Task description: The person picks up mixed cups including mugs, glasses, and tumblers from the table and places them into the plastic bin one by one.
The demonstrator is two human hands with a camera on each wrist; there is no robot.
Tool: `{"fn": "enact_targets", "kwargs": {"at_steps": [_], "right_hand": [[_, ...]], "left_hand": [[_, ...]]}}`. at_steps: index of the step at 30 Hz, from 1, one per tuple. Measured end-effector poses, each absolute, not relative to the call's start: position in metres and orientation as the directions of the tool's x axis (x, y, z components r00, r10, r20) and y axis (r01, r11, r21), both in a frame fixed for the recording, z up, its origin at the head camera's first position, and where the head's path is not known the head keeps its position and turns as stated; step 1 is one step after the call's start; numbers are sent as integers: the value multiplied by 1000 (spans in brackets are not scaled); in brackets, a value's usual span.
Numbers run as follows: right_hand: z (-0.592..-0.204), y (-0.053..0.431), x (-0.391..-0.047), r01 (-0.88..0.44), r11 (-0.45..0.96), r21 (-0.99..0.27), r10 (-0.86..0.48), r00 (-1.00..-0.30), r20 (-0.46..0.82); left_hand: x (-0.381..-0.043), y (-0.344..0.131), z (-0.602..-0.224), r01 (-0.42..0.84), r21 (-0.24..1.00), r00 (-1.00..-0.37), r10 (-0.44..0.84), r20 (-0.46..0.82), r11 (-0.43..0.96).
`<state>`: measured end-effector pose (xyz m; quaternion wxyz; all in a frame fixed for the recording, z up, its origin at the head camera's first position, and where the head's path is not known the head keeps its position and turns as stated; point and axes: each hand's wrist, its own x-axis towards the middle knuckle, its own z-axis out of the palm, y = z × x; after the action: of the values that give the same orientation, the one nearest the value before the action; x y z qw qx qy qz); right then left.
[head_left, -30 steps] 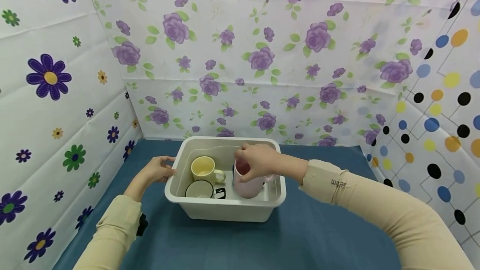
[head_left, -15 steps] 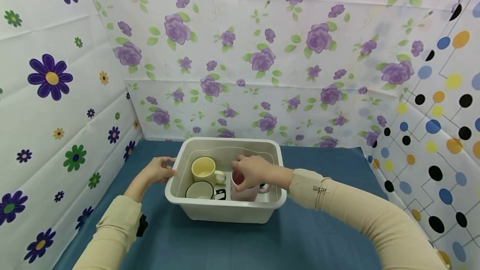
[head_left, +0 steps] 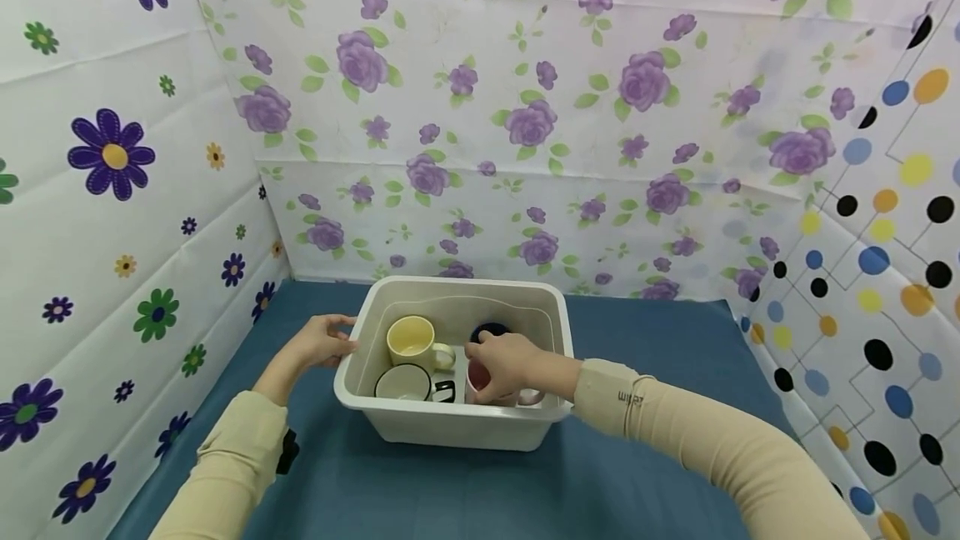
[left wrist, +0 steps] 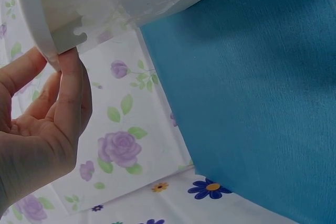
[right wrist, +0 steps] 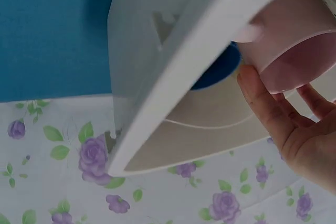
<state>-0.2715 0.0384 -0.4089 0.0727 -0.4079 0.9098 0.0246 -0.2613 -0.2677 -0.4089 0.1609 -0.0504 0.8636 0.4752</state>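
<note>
A white plastic tub (head_left: 450,432) holds several mugs. At its left rim my left hand (head_left: 321,342) pinches the edge between thumb and fingers, as the left wrist view also shows. My right hand (head_left: 510,363) reaches inside and grips a pink mug (right wrist: 294,24) by its rim, in the front right of the tub. Behind that hand a dark blue mug (head_left: 491,328) is partly hidden. On the left stand a yellow mug (head_left: 411,336) and, in front of it, a white mug with a black rim (head_left: 402,382) and a black handle.
The tub stands on a blue tablecloth (head_left: 360,490). A flower-printed cloth (head_left: 480,132) hangs at the back, with patterned cloths at both sides. A small black object (head_left: 288,452) shows beside the left forearm.
My right hand has lowered the pink mug into the front right of the tub, and the dark blue mug behind it has come into sight. The left hand keeps to the rim.
</note>
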Motion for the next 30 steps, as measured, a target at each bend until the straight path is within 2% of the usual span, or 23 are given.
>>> {"fn": "enact_targets", "kwargs": {"at_steps": [9,20,30], "right_hand": [[-428,40,-270,-741,671,-25,-738,-664,-120],[-442,39,-271,-704,710,-18,-695,-697,-179],[-462,43,-273,-682,728,-68,-681,-708,-186]], "left_hand": [[-262,-267,-409,-248,800,-940,63,-334,546],[-262,-267,-409,-259,800,-938,56,-342,541],[-263,-266,-410,-254,800,-939,60,-339,543]]}}
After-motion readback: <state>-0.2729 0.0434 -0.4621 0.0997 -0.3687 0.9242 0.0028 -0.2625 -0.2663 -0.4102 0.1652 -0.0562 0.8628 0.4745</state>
